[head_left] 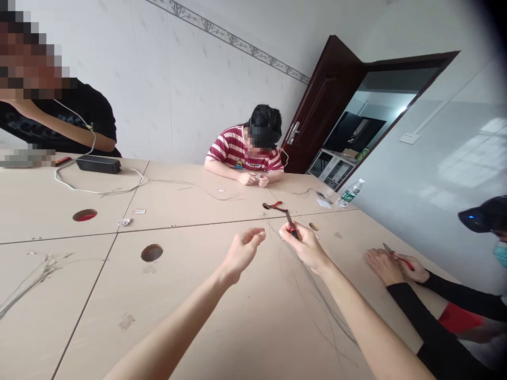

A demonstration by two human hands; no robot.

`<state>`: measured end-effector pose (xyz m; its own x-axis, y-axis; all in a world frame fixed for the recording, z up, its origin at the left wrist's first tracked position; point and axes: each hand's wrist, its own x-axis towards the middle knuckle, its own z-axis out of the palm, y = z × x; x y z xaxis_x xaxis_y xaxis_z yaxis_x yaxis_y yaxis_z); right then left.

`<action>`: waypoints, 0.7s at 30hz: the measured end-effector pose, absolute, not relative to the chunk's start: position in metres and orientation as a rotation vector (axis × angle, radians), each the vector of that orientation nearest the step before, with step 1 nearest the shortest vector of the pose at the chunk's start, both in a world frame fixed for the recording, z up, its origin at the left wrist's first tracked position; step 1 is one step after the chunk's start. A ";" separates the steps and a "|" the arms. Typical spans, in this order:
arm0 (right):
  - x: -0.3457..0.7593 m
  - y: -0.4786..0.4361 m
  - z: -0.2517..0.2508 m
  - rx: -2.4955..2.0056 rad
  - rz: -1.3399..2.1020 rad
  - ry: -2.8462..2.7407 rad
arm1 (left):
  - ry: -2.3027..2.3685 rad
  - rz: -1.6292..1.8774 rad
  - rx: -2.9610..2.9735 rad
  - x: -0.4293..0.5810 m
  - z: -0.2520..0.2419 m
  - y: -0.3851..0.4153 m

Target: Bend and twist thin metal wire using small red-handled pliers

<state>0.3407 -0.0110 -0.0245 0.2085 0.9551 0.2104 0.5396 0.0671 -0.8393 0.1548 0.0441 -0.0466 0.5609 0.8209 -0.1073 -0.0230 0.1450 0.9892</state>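
Note:
My left hand (242,253) is raised over the middle of the table, thumb and fingers pressed together. Anything between those fingertips is too small to make out. To its right, my right hand (307,244) is closed around a small tool (292,226) with a dark flat end pointing away from me and a red-and-black handle. Just beyond the tool's tip lie red-handled pliers (274,205), partly over a hole in the table. Thin wires (317,287) run along the tabletop beneath my right hand and forearm.
Across the table (190,295), a person in a striped shirt (227,150) handles something small. At right, another person's hands (390,266) work with red-handled pliers. Wire bundles (45,269), a black box (98,164), a water bottle (350,193) and round holes (152,253) are around.

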 end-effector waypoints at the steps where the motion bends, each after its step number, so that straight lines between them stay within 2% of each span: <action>1: 0.337 -0.013 -0.023 -1.576 0.603 -1.460 | 0.771 0.689 1.274 0.159 -0.042 0.046; 13: 0.327 -0.024 -0.011 -1.541 0.865 -1.458 | 0.672 0.710 1.208 0.165 -0.019 0.043; 18: 0.337 -0.052 -0.002 -1.393 1.319 -1.243 | 0.650 0.774 1.219 0.168 -0.004 0.050; 21: 0.355 -0.095 0.001 -1.390 1.406 -1.128 | 0.649 0.826 1.215 0.166 0.003 0.061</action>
<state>0.3550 -0.0953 0.0006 -0.0336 0.9689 -0.2450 0.0286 -0.2441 -0.9693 0.1664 0.0608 0.0031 0.5570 0.8305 -0.0013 -0.1975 0.1340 0.9711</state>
